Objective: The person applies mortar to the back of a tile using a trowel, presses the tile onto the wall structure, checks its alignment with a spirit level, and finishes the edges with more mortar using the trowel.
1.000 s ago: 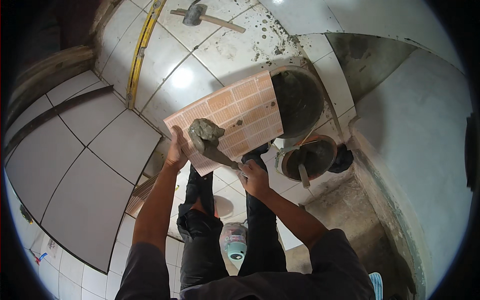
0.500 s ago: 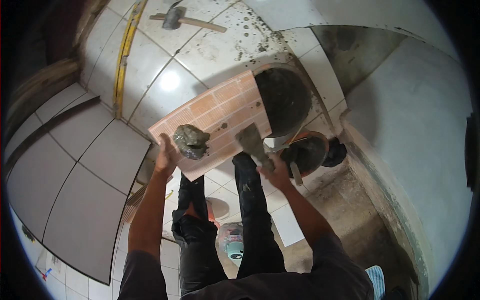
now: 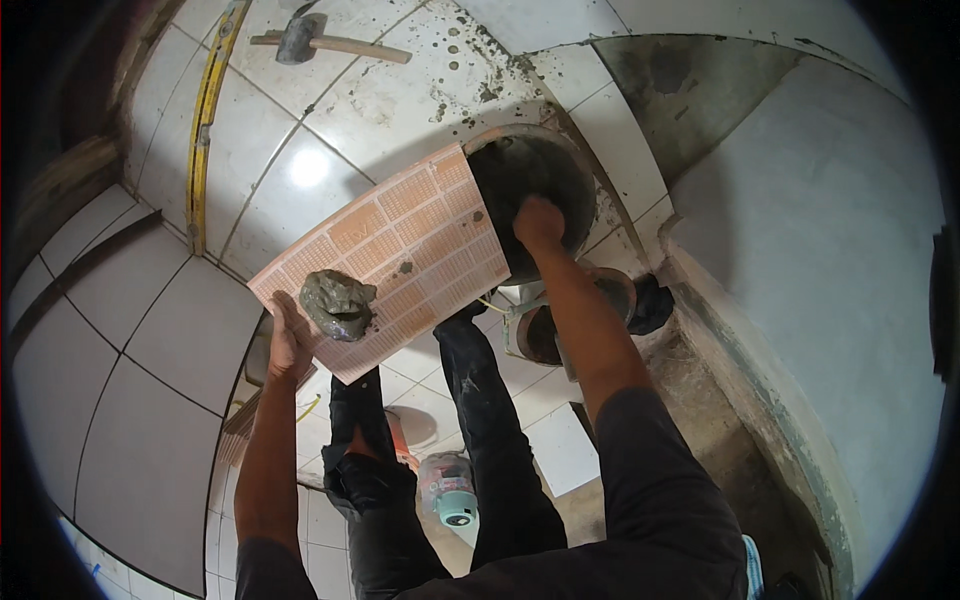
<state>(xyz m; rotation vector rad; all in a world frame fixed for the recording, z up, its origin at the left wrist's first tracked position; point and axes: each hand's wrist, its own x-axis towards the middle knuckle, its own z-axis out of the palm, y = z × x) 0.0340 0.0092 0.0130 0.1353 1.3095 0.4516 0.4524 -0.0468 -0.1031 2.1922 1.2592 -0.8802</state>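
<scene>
My left hand (image 3: 287, 342) grips the lower left corner of a floor tile (image 3: 420, 230), held tilted with its ribbed orange back up. A lump of wet grey mortar (image 3: 338, 305) sits on that back near my fingers, with small smears farther right. My right hand (image 3: 540, 224) is closed and reaches down into a round tub (image 3: 522, 131) of dark mortar beyond the tile's right edge. The trowel it held a moment ago is lost to sight in the dark tub.
A mallet (image 3: 297, 40) and a yellow spirit level (image 3: 207, 130) lie on the tiled floor ahead. Large tiles (image 3: 150, 400) stand at the left. A smaller bucket (image 3: 612, 288) is beside my right forearm. Between my legs is a clear jug (image 3: 447, 485) with a teal lid.
My right hand has moved from over the tile, forward into the tub, taking the trowel with it. The tile and mortar lump have shifted slightly left in view.
</scene>
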